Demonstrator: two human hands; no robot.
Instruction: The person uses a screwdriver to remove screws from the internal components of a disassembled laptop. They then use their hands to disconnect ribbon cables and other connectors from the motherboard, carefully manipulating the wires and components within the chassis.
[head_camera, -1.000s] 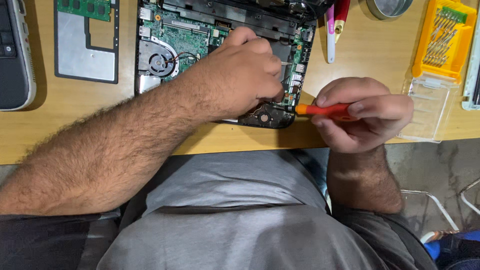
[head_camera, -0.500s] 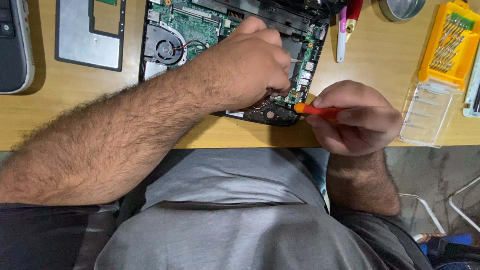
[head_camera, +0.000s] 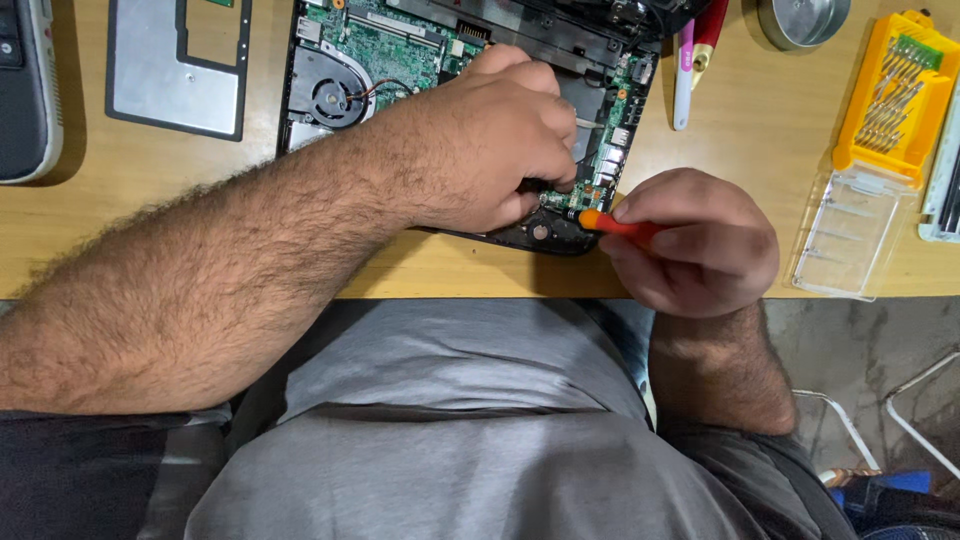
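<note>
Everything is carried by a light wooden table (head_camera: 120, 240). An opened laptop chassis (head_camera: 400, 50) w/ green board and fan is laid at centre, far side. A grey cover panel (head_camera: 150, 80) is set left of it; a dark device (head_camera: 25, 90) lies at far left. Right: a round metal tin (head_camera: 800, 18), a yellow bit holder (head_camera: 890, 95) and its clear lid (head_camera: 850, 240), near edge.

At the right edge of the wooden desk lay one package: a yellow plastic screwdriver-bit case (head_camera: 888, 98), rectangular, tilted slightly, with rows of grey metal bits set in it. Its clear plastic hinged lid (head_camera: 852, 235) lay open flat on the desk, touching the case's near end and reaching the desk's front edge. No labels, signs or screens were discernible.
</note>
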